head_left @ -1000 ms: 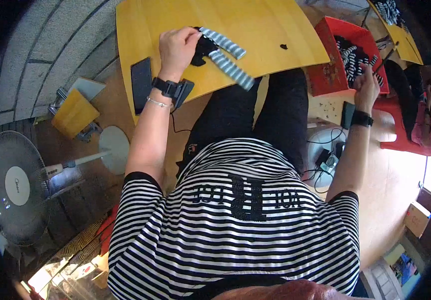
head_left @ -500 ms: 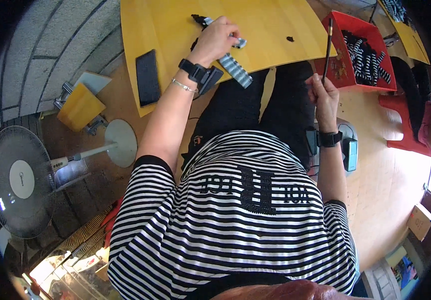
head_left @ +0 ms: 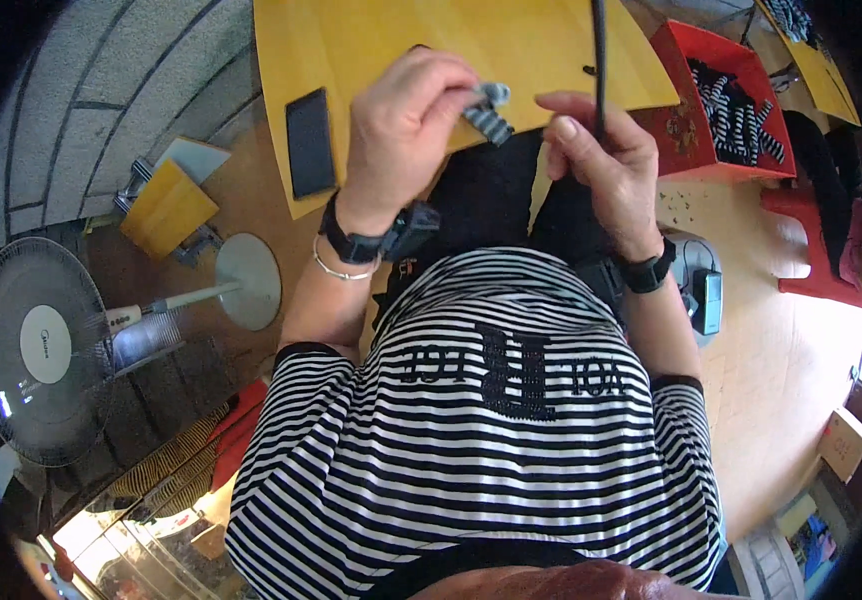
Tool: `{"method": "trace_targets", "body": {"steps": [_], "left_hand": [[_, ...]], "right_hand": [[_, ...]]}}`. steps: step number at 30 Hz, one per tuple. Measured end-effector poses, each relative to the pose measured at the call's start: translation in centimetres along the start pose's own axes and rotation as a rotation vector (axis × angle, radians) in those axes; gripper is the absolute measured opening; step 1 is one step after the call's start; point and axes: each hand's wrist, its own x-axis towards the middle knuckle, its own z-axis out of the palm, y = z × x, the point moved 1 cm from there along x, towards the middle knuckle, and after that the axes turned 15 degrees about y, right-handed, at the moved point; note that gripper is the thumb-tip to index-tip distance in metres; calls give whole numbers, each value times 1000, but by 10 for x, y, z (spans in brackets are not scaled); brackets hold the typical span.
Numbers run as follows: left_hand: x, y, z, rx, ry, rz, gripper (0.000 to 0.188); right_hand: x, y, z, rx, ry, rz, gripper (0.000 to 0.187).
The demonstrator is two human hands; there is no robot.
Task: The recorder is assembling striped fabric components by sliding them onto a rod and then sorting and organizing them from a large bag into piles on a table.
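My left hand (head_left: 406, 130) is raised over the front edge of the yellow tabletop (head_left: 351, 45), closed on a grey-and-black striped fabric piece (head_left: 491, 124). One end of it sticks out past the pinched thumb and fingers; the rest is hidden by the hand. Across a small gap, my right hand (head_left: 606, 165) grips a thin dark rod (head_left: 600, 60), which stands nearly upright from between thumb and fingers. The right index finger points toward the fabric, without touching it.
A black phone (head_left: 310, 143) lies at the table's left side. Right of the table, a red box (head_left: 666, 95) holds several striped fabric pieces (head_left: 736, 120). A standing fan (head_left: 43, 345) is at left. Another person's arm (head_left: 856, 240) shows by a red stool (head_left: 801, 240) at far right.
My left hand has lifted the striped fabric off the table, toward me. My right hand has moved left and inward with the rod, so the two hands are now close together.
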Motion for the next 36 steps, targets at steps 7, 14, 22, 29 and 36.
{"method": "trace_targets", "body": {"steps": [7, 14, 22, 29, 36], "left_hand": [[-49, 13, -5, -215, -144, -379, 14], [-67, 30, -1, -422, 85, -713, 18], [-74, 22, 5, -541, 13, -854, 15], [-74, 22, 13, -410, 12, -862, 10], [-79, 19, 14, -408, 35, -837, 11]], "right_hand": [[-19, 4, 7, 11, -150, 165, 15], [-37, 11, 15, -10, -44, 144, 14], [-37, 21, 25, 6, -55, 47, 12], [-34, 23, 25, 28, 97, 50, 12], [-34, 28, 21, -445, 135, -314, 15]]}}
